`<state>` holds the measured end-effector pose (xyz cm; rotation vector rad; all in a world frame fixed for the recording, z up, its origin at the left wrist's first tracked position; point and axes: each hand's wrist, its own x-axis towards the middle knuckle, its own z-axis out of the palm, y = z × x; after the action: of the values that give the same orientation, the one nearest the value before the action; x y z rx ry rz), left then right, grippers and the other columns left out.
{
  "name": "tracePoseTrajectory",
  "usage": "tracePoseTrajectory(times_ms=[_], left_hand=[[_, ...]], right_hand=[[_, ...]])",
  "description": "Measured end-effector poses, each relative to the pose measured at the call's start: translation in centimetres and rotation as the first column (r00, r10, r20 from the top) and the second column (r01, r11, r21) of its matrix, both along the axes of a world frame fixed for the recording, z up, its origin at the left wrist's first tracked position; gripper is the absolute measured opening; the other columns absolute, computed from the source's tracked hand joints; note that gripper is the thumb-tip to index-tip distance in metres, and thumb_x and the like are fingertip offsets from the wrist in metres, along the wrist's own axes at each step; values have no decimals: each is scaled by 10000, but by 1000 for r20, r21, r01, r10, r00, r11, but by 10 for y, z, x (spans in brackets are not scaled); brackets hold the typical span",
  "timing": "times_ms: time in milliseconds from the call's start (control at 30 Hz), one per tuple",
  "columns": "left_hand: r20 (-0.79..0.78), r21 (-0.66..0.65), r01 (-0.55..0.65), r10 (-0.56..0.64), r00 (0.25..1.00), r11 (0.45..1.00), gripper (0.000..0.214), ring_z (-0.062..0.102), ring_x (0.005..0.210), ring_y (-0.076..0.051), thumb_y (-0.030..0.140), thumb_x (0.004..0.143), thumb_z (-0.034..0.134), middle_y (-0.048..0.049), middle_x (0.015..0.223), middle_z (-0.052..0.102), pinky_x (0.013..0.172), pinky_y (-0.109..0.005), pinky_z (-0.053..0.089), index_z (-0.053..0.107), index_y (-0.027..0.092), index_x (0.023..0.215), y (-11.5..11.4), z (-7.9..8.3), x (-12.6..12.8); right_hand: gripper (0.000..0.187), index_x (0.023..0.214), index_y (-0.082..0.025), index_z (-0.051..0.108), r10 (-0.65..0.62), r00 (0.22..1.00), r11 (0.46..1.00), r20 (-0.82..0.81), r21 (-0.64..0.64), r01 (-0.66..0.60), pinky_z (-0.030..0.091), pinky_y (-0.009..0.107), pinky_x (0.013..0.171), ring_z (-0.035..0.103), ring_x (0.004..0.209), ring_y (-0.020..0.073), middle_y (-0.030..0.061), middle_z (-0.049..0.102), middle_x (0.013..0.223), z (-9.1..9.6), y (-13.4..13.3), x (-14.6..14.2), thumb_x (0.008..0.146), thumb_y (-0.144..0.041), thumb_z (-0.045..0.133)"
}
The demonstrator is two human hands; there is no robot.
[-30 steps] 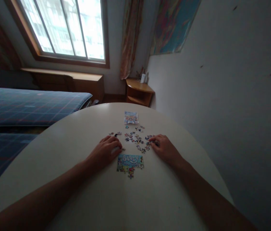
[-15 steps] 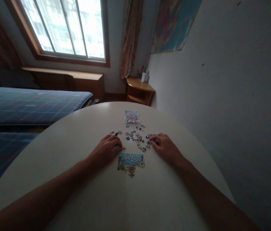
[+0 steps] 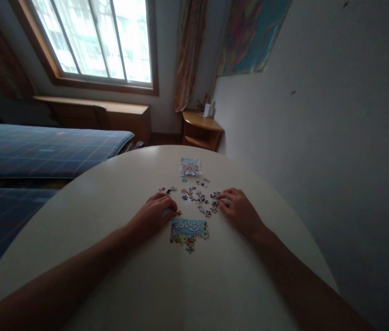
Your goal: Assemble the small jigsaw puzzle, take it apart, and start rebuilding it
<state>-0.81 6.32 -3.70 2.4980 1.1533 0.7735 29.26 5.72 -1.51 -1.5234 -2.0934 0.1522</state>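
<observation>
On the pale round table, a partly joined jigsaw puzzle (image 3: 190,230) with "Bluey" lettering lies in front of me. My left hand (image 3: 156,210) rests at its upper left with curled fingers. Thumb and forefinger close at a small puzzle piece (image 3: 180,213), which shows at their tips. Across the loose puzzle pieces (image 3: 199,198), my right hand (image 3: 238,209) lies with thumb and forefinger apart. Its fingertips touch the right side of the scattered group, and I see nothing held there. Several more pieces (image 3: 167,190) lie just beyond my left hand.
A printed picture packet (image 3: 190,167) lies beyond the pieces on the table (image 3: 128,276). A bed with a plaid mattress (image 3: 49,151) stands to the left. Past the table's far edge is a wooden corner shelf (image 3: 203,122), with a wall on the right.
The forefinger of my right hand has lifted and spread slightly away from the thumb. My left hand stays at the same piece. The whole view has shifted very slightly.
</observation>
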Motion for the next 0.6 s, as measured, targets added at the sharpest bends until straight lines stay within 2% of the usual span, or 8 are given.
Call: tracePoseTrajectory(times_ms=[100, 200, 333, 467, 600], left_hand=[[10, 2, -17, 17, 1000, 1000, 52, 593, 1040, -225, 171, 869, 645, -43, 984, 679, 986, -427, 456, 652, 206, 906, -1, 2, 1], [63, 10, -21, 20, 998, 1000, 46, 617, 986, -215, 193, 884, 629, -49, 962, 683, 939, -398, 478, 670, 206, 898, -7, 8, 1], [92, -131, -65, 77, 993, 989, 68, 648, 855, -190, 253, 877, 640, -30, 889, 694, 824, -332, 514, 696, 218, 865, -33, 20, -1], [-17, -299, -90, 89, 996, 950, 48, 662, 738, -166, 272, 816, 691, -5, 847, 711, 731, -285, 523, 726, 240, 805, -61, 27, 1], [-65, -294, -90, 74, 995, 951, 75, 663, 772, -185, 215, 792, 686, -1, 816, 720, 719, -283, 522, 743, 262, 806, -68, 26, 5]], right_hand=[[149, 956, -223, 732, 111, 993, 992, 31, 52, -112, 463, 455, 955, 563, 1039, 258, 92, 665, 1029, 1, -7, -9, 857, -207, 622], [137, 962, -220, 720, 280, 958, 955, 62, 77, -285, 472, 436, 941, 573, 1026, 243, 90, 678, 1011, 4, -16, -21, 869, -196, 621], [117, 967, -228, 707, 475, 877, 878, 69, 40, -478, 477, 412, 927, 594, 1007, 224, 81, 687, 994, 10, -29, -33, 896, -231, 615], [183, 1006, -237, 699, 580, 812, 814, 69, -30, -579, 471, 392, 923, 594, 1000, 218, 67, 688, 1003, 16, -38, -39, 851, -333, 686], [303, 1071, -247, 694, 628, 775, 778, 70, -71, -624, 459, 386, 943, 589, 1016, 214, 61, 682, 1061, 15, -41, -43, 812, -400, 728]])
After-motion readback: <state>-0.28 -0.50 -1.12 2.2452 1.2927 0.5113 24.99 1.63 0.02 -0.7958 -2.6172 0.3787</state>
